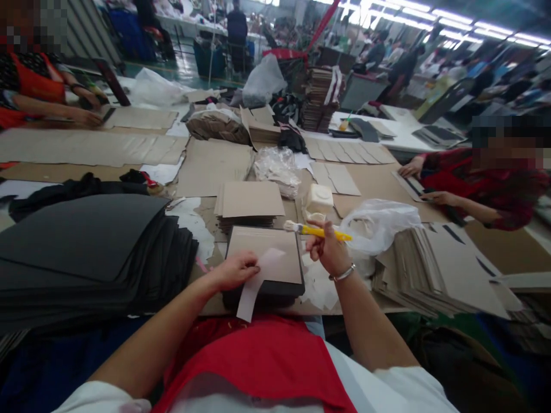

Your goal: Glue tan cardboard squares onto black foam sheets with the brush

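My left hand point(235, 269) pinches a long white paper strip point(258, 281) that lies across a brown card point(264, 252) on top of a dark stack right in front of me. My right hand point(328, 246) grips a yellow-handled brush point(318, 231), held level with its bristles pointing left over the card's far right corner. A bracelet circles my right wrist. Behind the card sits another pile of brown cards point(250, 201), and a white tub point(319, 199) stands just beyond the brush.
A tall pile of black sheets point(86, 246) fills the left. Grey-brown boards point(434, 269) fan out at right under a white plastic bag point(379, 223). One person's hands point(86, 115) work at far left, another person's hands point(430, 183) at right. Cardboard sheets cover the table point(86, 146).
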`<state>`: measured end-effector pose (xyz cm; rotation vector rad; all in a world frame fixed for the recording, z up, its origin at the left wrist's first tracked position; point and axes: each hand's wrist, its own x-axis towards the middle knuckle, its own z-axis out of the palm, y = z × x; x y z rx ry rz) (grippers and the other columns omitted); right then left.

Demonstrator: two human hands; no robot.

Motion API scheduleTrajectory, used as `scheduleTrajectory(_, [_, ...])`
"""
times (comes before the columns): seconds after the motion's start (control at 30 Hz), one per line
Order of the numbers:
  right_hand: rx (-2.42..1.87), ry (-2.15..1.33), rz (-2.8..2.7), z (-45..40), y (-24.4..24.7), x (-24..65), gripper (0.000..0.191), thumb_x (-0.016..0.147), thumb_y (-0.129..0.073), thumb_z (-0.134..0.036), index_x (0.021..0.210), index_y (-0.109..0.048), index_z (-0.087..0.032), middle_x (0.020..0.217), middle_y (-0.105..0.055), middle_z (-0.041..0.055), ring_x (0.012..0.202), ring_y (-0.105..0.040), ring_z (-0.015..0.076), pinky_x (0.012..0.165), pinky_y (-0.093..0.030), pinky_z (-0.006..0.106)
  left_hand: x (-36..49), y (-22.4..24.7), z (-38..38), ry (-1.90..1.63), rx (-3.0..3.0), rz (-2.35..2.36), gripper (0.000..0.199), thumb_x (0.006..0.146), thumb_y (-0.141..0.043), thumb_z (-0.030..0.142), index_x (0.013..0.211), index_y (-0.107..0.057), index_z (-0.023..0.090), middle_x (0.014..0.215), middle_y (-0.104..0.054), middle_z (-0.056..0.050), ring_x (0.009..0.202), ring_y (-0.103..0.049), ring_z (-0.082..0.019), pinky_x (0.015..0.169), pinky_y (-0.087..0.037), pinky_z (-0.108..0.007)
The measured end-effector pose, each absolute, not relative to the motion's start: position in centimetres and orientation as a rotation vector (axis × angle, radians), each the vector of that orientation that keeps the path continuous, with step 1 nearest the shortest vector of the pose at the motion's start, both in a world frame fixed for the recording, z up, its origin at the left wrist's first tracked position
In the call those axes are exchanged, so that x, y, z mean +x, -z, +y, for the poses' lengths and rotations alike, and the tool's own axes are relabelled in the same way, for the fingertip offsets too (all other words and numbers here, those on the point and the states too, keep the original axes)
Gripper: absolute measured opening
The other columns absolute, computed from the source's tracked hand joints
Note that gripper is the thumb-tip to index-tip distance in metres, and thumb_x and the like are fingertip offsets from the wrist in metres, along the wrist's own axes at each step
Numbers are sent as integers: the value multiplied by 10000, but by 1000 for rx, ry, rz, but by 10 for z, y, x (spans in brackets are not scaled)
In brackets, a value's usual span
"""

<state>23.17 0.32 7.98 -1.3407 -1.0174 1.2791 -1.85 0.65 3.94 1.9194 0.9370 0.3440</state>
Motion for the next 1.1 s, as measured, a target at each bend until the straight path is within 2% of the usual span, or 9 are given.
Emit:
scheduleTrajectory(0.13, [-1346,-1528,-830,46,-58,185,591,796,-408,-708,936,-579,-161,476,-475,-76,300,-319,30,320,-258,170,-35,-37,8,-235,2246,993,234,808,-435,216,875,-657,189,1130,-611,-82,1071,-545,-196,1000,-400,-323])
scheduleTrajectory(0.3, [-1450,-1607,-738,67,-29,151,337,789,-594,-494,845,-582,-162,478,-515,-77,316,-385,27,321,-285,144,-27,-27,3,-148,2379,1003,280,808,-429,187,914,-687,165,1210,-610,-107,1134,-541,-227,1015,-402,-340])
scheduleTrajectory(0.5, [-1598,-1405,-666,46,-31,224,227,791,-612,-375,809,-566,-153,460,-548,-63,303,-411,32,299,-274,125,-34,-21,1,-149,2371,979,233,801,-452,191,827,-681,162,1294,-569,-120,1214,-497,-231,1063,-355,-352])
scheduleTrajectory(0.6, [-1638,-1350,-636,31,-42,254,239,805,-600,-387,813,-554,-152,455,-547,-62,299,-415,30,303,-289,120,-31,-28,4,-160,2323,978,216,796,-448,197,778,-663,180,1218,-615,-103,1166,-526,-215,1036,-372,-341])
scheduleTrajectory(0.67, [-1616,-1364,-681,20,-50,261,279,801,-601,-430,867,-548,-164,520,-599,-46,320,-459,39,319,-329,129,-26,-38,9,-125,2264,982,209,787,-442,203,784,-651,184,1053,-668,-84,1023,-584,-201,943,-427,-321])
scheduleTrajectory(0.73, [-1532,-1416,-804,8,-57,260,374,790,-595,-503,993,-520,-198,693,-683,-4,394,-554,69,364,-403,159,-20,-50,15,-52,2189,974,206,785,-437,231,777,-637,182,862,-668,-47,823,-598,-179,779,-459,-287])
scheduleTrajectory(0.83, [-1365,-1444,-1054,-6,-61,249,474,778,-563,-587,1084,-443,-246,951,-704,52,642,-680,140,532,-524,244,-10,-63,24,48,2135,915,208,789,-436,276,716,-603,176,701,-602,-7,644,-526,-147,597,-388,-251])
scheduleTrajectory(0.97, [-1289,-1253,-1392,-12,-52,230,433,698,-693,-488,945,-443,-236,1063,-660,69,977,-644,184,793,-529,338,0,-68,29,95,2121,855,176,774,-447,263,691,-573,172,672,-562,7,621,-488,-133,561,-327,-241])
scheduleTrajectory(1.1, [-1404,-1091,-1530,-6,-38,220,424,669,-729,-393,925,-433,-230,1035,-639,61,915,-625,173,800,-509,349,3,-66,30,101,2094,776,190,794,-442,284,721,-574,170,705,-566,10,657,-491,-132,595,-342,-235])
